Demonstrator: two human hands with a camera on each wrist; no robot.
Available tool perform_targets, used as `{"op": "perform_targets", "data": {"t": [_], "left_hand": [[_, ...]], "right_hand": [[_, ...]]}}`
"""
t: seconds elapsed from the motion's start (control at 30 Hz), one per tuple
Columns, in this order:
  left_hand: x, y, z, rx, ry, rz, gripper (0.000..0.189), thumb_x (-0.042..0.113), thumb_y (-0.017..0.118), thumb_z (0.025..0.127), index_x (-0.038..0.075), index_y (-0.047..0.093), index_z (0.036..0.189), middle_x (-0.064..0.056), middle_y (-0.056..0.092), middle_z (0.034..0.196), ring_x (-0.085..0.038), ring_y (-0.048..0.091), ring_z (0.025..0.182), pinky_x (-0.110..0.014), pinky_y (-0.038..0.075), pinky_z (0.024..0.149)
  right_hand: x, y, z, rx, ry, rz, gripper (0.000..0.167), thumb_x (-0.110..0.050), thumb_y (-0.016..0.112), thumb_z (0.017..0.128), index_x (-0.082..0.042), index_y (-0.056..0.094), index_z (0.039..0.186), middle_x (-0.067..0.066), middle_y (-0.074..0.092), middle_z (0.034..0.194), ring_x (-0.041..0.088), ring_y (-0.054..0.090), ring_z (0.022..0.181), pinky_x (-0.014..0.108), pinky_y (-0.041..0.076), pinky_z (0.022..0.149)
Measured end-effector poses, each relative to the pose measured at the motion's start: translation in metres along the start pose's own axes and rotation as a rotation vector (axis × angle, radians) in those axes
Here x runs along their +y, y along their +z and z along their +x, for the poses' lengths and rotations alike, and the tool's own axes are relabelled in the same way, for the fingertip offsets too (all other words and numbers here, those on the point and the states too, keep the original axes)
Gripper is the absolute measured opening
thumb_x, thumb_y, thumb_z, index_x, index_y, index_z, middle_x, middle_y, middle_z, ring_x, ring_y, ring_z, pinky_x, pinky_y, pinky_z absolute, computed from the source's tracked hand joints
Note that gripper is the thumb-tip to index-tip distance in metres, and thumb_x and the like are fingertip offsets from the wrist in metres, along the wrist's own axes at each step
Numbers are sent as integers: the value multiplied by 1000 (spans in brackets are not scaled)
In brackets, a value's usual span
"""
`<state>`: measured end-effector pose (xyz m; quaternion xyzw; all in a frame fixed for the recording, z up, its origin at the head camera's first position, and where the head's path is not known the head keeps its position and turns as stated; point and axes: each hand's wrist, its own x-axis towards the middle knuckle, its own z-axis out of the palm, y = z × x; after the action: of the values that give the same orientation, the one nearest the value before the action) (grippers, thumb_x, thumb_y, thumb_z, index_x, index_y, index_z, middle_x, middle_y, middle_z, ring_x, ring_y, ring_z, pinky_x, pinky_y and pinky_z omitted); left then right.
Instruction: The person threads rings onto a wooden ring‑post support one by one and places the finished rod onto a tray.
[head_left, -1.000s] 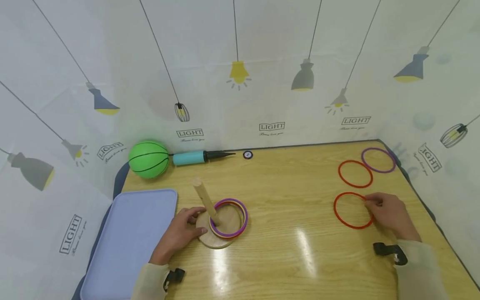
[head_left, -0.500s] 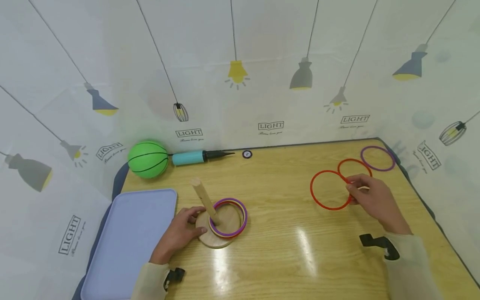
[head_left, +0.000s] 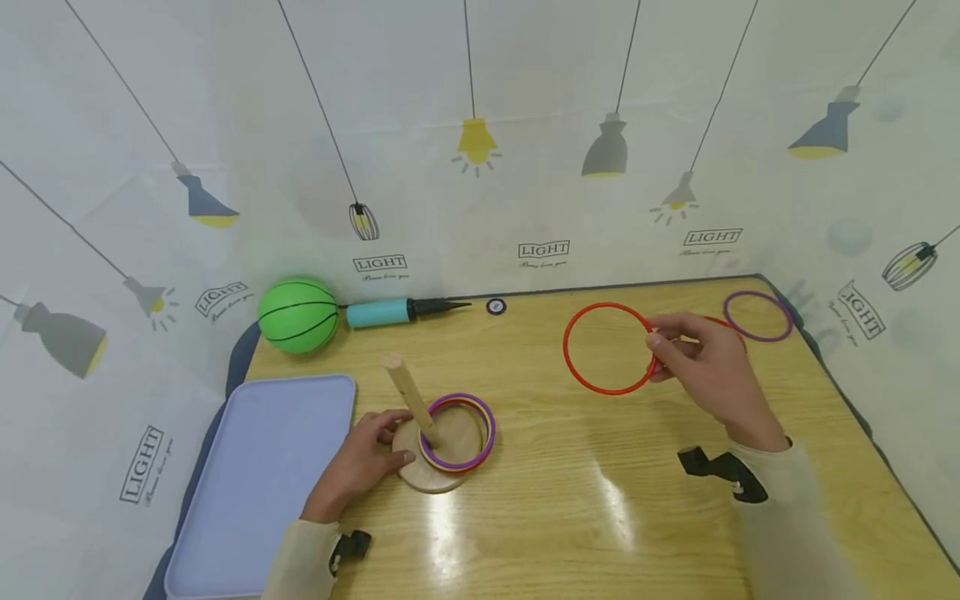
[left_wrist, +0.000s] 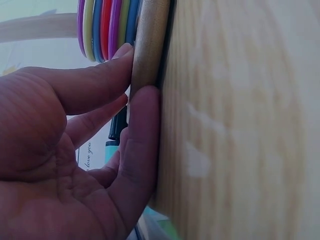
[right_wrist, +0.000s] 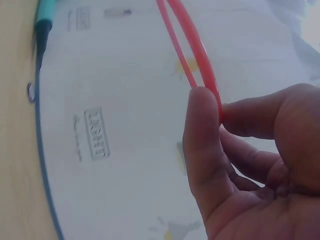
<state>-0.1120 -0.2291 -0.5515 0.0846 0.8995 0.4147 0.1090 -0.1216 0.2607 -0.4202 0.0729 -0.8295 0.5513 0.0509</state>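
My right hand [head_left: 708, 367] pinches a red ring [head_left: 567, 350] at its right side, up off the table. In the right wrist view the red ring [right_wrist: 196, 42] shows nearly edge-on between thumb and fingers. On the left, my left hand [head_left: 363, 458] grips the round base of a wooden ring stand [head_left: 411, 400] by its edge. A stack of coloured rings [left_wrist: 106, 30] in purple, yellow, blue and red sits around the peg, just above the base. Behind my right hand lies a second red ring [head_left: 738, 332], mostly hidden, close to a purple ring [head_left: 787, 329].
A lilac tray [head_left: 258, 492] lies left of the stand. At the back left are a green ball [head_left: 297, 317] and a turquoise hand pump [head_left: 378, 313], with a small black-and-white disc [head_left: 496, 307] nearby. Printed sheeting [head_left: 420, 167] rises behind the table [head_left: 570, 500].
My right hand has lifted the red ring from the table's right side and carried it left and farther back. The left hand stays at the stand's base.
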Motion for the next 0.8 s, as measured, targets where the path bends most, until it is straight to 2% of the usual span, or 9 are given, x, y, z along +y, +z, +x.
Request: {"op": "perform_targets", "data": {"t": [0.37,0.8], "left_hand": [[3,0,-1,-13,-38,-18,60,12,87,88,16,65,143,-15,64,122,-24,65,105,-38,53,90],[4,-1,-2,-15,-75,-10,59,13,85,90,19,64,145,-13,62,126,-24,62,109,-39,51,91]], "right_hand": [[-52,43,11,-27,-63,197,29,-17,68,105,-3,69,129,4,67,99,18,75,69,36,64,69],[-92,102,27,-99,-151,386,25,-6,68,102,1,70,126,7,68,95,19,72,64,42,64,64]]}}
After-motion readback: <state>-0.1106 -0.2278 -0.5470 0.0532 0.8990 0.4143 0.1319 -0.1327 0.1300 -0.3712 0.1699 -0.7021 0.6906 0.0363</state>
